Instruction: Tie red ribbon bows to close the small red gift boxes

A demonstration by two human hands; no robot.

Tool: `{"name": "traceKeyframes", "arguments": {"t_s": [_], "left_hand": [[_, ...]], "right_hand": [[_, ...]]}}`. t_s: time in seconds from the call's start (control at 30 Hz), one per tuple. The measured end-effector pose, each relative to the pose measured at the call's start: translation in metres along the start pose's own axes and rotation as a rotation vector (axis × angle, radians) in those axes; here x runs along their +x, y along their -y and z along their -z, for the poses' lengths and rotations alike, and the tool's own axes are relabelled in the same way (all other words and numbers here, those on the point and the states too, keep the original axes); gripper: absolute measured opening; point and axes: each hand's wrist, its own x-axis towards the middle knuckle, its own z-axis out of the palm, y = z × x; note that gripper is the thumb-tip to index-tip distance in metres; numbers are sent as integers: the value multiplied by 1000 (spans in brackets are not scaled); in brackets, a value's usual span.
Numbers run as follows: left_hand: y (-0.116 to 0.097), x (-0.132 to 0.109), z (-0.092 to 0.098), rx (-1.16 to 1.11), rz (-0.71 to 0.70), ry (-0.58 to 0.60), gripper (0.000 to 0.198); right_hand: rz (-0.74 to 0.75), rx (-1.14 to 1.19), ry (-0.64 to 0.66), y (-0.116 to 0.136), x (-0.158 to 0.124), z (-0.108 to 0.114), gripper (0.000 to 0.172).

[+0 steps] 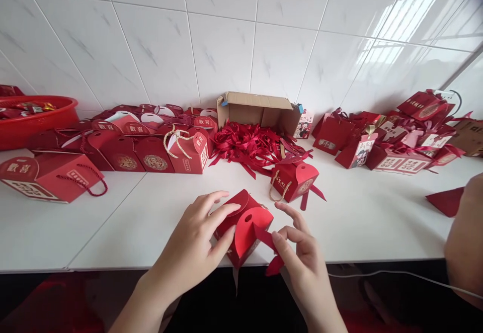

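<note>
The right hand [302,252] pinches a red ribbon [265,236] between thumb and index finger, its other fingers loosely bent. Just left of that pinch is the red box [243,242], held between the thumb and spread fingers of the left hand [202,230]. The ribbon's upper length slants up and leftward from the pinch onto the near flap, its end just below the hole [248,218]; the right hand is nearer this flap's outer side, the left thumb its inner edge. A ribbon tail hangs below the pinch.

Beyond the grip stands a rope-handled box [296,181], then a ribbon pile [245,144] before an open carton [260,100]. Boxes line up far left; ribboned ones crowd far right.

Whether the ribbon passes through anything is unclear. The left hand covers the box's left side, a pale strip beneath it is indistinct, and another person's arm [466,245] is cut off at right.
</note>
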Motion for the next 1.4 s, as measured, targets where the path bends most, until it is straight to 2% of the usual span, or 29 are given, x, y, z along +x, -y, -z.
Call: {"name": "traceKeyframes", "arguments": {"t_s": [0.23, 0.37, 0.6, 0.97, 1.13, 1.27, 1.4], "left_hand": [[-1, 9, -3, -75, -40, 31, 29], [-4, 12, -3, -118, -56, 28, 30], [-5, 21, -7, -148, -45, -49, 17], [-3, 26, -11, -124, -131, -133, 16], [0, 25, -12, -131, -113, -115, 12], [1, 22, -15, -285, -91, -50, 27], [0, 20, -16, -373, -80, -26, 25]], "right_hand": [[58, -111, -25, 5, 8, -4, 33], [43, -148, 29, 2, 14, -5, 33], [37, -151, 79, -3, 16, -8, 35], [32, -154, 103, -5, 12, -7, 35], [23, -155, 91, -6, 13, -6, 37], [28, -147, 81, -3, 15, -8, 37], [50, -162, 41, 0, 16, -11, 37]]}}
